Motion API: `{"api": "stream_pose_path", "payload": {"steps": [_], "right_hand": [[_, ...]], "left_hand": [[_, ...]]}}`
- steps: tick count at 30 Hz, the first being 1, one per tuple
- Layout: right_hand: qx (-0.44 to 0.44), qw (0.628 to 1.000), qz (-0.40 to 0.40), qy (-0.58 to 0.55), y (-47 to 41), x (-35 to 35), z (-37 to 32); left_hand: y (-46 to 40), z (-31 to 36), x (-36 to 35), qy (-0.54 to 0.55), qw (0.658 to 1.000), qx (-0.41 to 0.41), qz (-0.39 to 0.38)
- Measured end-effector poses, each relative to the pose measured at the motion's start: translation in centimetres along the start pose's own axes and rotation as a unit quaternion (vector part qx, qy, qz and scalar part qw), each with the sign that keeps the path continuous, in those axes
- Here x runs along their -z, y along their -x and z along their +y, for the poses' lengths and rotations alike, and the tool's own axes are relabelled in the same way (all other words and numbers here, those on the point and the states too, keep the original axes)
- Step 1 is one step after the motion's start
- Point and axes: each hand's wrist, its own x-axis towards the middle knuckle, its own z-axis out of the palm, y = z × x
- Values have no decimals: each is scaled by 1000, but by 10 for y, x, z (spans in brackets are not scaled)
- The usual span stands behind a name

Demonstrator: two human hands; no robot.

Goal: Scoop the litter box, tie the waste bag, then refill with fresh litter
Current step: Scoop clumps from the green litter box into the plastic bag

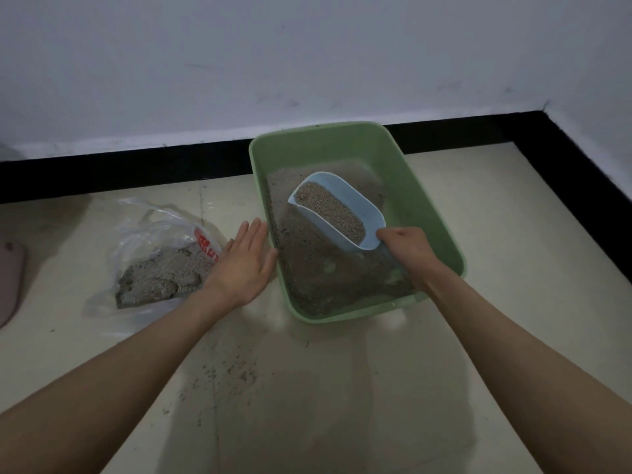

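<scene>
While our right hand (407, 248) grips the pale blue scoop (342, 206), heaped with litter, over the green litter box (427, 206), our left hand (244, 265) lies flat and open against the box's left rim. Just left, the clear waste bag (154, 265) sits untied on the floor.

I note the litter box (427, 200) as smooth green plastic with a dull sheen. The scoop (362, 203) looks like pale blue plastic, smooth and matt. The litter (307, 268) in the box is coarse, grainy and grey-brown. The waste bag (150, 230) is thin clear plastic film, crinkled and glossy, with red print. The floor (342, 388) appears as polished cream tile, faintly reflective, speckled with loose grains.
</scene>
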Motion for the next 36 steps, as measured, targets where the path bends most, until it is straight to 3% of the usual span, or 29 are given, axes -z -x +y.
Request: {"api": "stream_pose_path", "payload": {"steps": [5, 12, 15, 18, 21, 26, 30, 33, 36], "right_hand": [[18, 998, -48, 34, 25, -26, -31], [49, 987, -123, 97, 52, -88, -78], [83, 970, -131, 188, 56, -116, -94], [118, 933, -131, 314, 65, -143, -105], [188, 885, -105, 412, 80, -160, -113], [388, 748, -6, 538, 90, -166, -118], [480, 681, 28, 553, 93, -168, -113], [504, 685, 77, 521, 91, -161, -111], [508, 700, 78, 495, 84, -153, -108]], "left_hand": [[31, -46, 15, -8, 997, 24, 68], [73, -129, 49, -16, 968, 189, 167], [88, -147, 51, -4, 959, 250, 129], [97, -160, 44, 30, 948, 303, 96], [99, -169, 41, 63, 935, 326, 122], [98, -172, 41, 79, 927, 330, 163], [99, -172, 41, 92, 924, 329, 171], [98, -169, 44, 94, 925, 324, 173], [94, -164, 46, 52, 936, 314, 152]]}}
